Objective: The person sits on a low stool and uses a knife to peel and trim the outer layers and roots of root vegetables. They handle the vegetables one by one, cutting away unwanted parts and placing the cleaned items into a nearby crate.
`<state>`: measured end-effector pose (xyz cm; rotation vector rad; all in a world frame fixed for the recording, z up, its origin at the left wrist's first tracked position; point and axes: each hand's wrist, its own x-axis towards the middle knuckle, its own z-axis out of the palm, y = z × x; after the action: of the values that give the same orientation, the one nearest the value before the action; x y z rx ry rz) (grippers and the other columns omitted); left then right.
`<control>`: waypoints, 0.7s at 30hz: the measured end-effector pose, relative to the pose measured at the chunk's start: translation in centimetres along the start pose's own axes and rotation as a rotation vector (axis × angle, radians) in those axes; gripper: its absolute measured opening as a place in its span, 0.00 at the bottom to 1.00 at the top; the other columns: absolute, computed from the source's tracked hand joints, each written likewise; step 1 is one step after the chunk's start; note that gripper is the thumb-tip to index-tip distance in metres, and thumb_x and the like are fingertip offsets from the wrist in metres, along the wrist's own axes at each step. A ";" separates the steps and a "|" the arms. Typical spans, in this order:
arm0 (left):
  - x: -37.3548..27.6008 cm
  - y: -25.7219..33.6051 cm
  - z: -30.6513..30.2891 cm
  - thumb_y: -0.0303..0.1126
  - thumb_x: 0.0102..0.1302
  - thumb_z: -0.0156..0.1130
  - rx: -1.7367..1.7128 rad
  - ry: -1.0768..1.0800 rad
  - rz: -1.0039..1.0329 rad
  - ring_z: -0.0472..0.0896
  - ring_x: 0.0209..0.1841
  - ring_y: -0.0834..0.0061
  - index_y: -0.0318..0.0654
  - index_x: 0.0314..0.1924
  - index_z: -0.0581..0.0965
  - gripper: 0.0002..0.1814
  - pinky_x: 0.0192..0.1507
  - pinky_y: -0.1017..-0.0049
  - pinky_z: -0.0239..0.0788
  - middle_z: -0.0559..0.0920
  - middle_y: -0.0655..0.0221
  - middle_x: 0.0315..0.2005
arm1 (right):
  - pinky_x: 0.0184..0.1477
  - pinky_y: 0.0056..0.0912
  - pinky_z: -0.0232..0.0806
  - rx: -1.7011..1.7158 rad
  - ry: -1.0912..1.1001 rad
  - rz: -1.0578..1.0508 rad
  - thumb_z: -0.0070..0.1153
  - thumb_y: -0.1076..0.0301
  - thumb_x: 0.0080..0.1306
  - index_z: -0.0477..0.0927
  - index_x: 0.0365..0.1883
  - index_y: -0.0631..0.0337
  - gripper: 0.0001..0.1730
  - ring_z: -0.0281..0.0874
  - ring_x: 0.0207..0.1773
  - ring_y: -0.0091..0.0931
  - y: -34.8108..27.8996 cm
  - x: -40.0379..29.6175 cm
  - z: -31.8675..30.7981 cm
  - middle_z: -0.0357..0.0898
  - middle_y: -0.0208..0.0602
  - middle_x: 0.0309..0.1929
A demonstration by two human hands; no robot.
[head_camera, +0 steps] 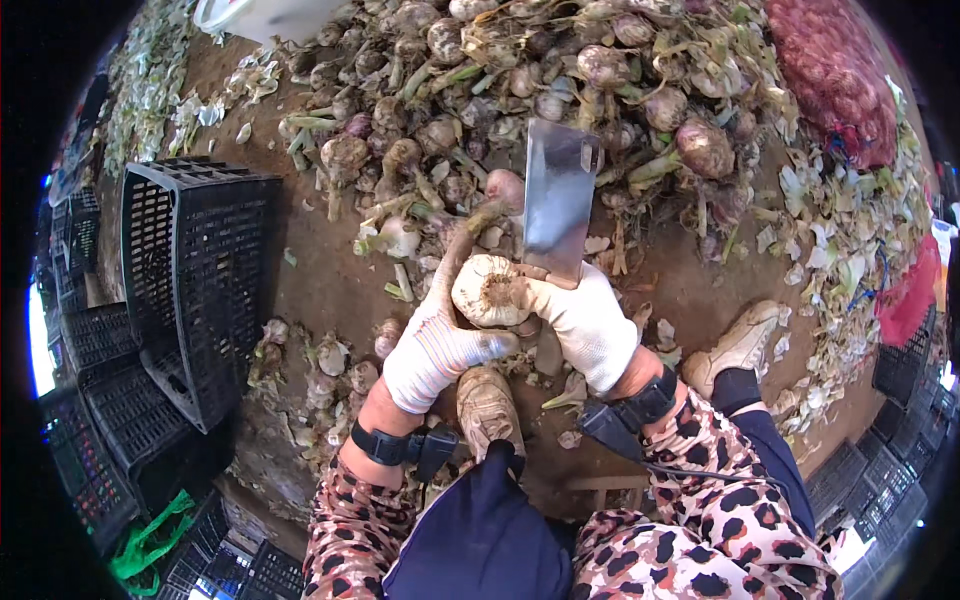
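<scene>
In my gloved left hand (435, 345) rests a whitish garlic bulb (480, 291), its root end facing up, with the fingers along its far-left side and the thumb below. My gloved right hand (589, 322) is closed around a cleaver, and its thumb lies against the root end of the bulb. The cleaver's broad metal blade (559, 195) points away from me, and part of its handle (549, 351) shows under the fist. Just beyond the hands spreads a heap of garlic (450, 135) with stalks and roots on.
A black plastic crate (217, 285) stands at left, with more crates (112, 367) behind it. Trimmed garlic bulbs (330, 360) lie by my left forearm. A filled red mesh sack (832, 75) sits at far right, above scattered garlic skins (832, 247). My shoes (487, 409) flank the work spot.
</scene>
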<state>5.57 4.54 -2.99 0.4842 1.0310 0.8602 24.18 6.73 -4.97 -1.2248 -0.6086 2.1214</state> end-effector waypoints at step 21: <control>1.4 -8.4 -3.5 0.22 0.75 0.52 -0.394 -0.029 -0.010 0.83 0.52 0.70 0.34 0.70 0.65 0.25 0.56 0.69 0.80 0.81 0.63 0.55 | 0.31 0.44 0.74 -1.694 -0.161 -0.655 0.59 0.65 0.58 0.77 0.35 0.53 0.07 0.82 0.32 0.38 -1.3 -3.7 -2.2 0.76 0.37 0.29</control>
<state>6.02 0.60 -11.27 0.1575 0.8097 1.0154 27.93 5.25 -2.99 -1.1670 -2.6711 0.8112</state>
